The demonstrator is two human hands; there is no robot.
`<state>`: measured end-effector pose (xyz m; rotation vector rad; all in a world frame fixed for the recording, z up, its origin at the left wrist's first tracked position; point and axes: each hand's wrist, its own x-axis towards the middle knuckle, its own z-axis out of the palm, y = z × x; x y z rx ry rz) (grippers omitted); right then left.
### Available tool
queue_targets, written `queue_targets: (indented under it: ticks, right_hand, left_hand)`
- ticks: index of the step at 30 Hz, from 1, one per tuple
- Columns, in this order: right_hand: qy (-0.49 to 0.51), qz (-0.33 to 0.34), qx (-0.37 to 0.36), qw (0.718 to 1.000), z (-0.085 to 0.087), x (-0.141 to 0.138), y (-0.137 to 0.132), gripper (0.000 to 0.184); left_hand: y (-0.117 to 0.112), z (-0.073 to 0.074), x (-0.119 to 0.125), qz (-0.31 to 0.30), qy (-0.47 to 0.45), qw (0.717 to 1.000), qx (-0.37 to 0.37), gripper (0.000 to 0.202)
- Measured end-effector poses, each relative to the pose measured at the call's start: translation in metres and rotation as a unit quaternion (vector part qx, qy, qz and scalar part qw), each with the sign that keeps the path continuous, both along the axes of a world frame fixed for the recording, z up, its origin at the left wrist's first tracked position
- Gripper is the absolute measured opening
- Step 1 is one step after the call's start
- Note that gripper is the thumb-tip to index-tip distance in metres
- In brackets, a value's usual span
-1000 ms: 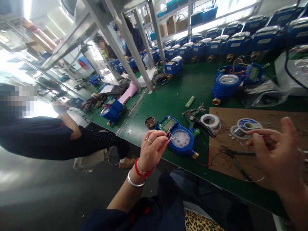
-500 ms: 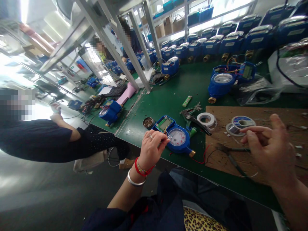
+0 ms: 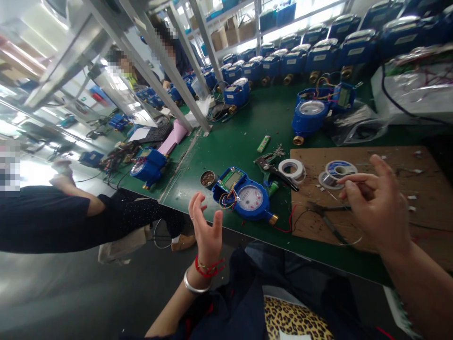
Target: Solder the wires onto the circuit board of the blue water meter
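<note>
A blue water meter (image 3: 244, 197) with a small screen and loose coloured wires lies near the green bench's front edge. My left hand (image 3: 205, 230) hovers open just off the bench edge, left of the meter, fingers spread and holding nothing. My right hand (image 3: 375, 203) is raised over a brown board (image 3: 389, 222), fingers pinched on a thin solder wire that runs toward a solder spool (image 3: 336, 171). Pliers (image 3: 327, 212) lie on the board under that hand.
A white tape roll (image 3: 292, 168), black cutters (image 3: 271, 169), a small round tin (image 3: 207, 178) and a green lighter (image 3: 264, 143) lie by the meter. Rows of blue meters (image 3: 311, 52) line the back. A seated person (image 3: 53, 217) is at left; other people stand behind metal shelf posts (image 3: 166, 66).
My left hand has let go of the meter's wires, pulled back off the bench edge and opened. My right hand stays pinched on the solder wire.
</note>
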<state>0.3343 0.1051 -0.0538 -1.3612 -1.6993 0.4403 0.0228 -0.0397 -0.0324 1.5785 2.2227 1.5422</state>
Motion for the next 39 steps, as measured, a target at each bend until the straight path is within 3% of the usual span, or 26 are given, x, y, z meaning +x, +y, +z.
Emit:
queue_targets:
  ticks: [2, 4, 6, 8, 13, 17, 20, 23, 27, 33, 39]
  right_hand:
    - [0.0, 0.02, -0.005, 1.0, 0.003, -0.001, -0.003, 0.06]
    - [-0.022, 0.06, 0.003, 0.998, 0.006, -0.004, -0.006, 0.048]
    - [-0.056, 0.128, 0.028, 0.99, 0.007, -0.01, -0.008, 0.034]
    - [-0.087, 0.194, 0.053, 0.976, 0.007, -0.015, -0.01, 0.025]
    - [-0.112, 0.276, 0.037, 0.954, 0.002, -0.022, -0.012, 0.015]
    - [-0.106, 0.285, 0.001, 0.953, 0.005, -0.02, -0.015, 0.015]
    - [-0.093, 0.284, -0.038, 0.954, 0.009, -0.018, -0.018, 0.018]
    - [-0.039, 0.32, -0.121, 0.939, 0.012, -0.021, -0.021, 0.026]
    - [0.062, 0.379, -0.227, 0.895, 0.013, -0.036, -0.026, 0.04]
    - [0.095, 0.347, -0.254, 0.898, 0.009, -0.053, -0.034, 0.026]
    - [0.184, 0.369, -0.337, 0.847, 0.002, -0.045, -0.033, 0.027]
  left_hand:
    - [-0.015, -0.019, 0.008, 0.012, -0.15, 0.988, -0.04, 0.058]
    - [-0.027, -0.033, 0.019, -0.009, -0.309, 0.948, -0.072, 0.053]
    - [-0.031, -0.041, 0.029, -0.041, -0.413, 0.907, -0.077, 0.051]
    - [-0.027, -0.04, 0.037, -0.064, -0.459, 0.884, -0.059, 0.052]
    - [0.001, -0.023, 0.049, -0.098, -0.515, 0.851, -0.015, 0.035]
    - [0.015, -0.015, 0.052, -0.075, -0.589, 0.805, 0.001, 0.024]
    - [0.018, -0.013, 0.053, -0.06, -0.613, 0.788, 0.002, 0.023]
    - [0.018, -0.012, 0.055, -0.062, -0.623, 0.779, -0.001, 0.028]
    - [0.02, -0.007, 0.059, -0.079, -0.623, 0.778, -0.014, 0.027]
    - [0.024, -0.001, 0.059, -0.08, -0.643, 0.762, -0.017, 0.014]
    - [0.021, -0.003, 0.044, -0.098, -0.649, 0.754, -0.024, 0.02]
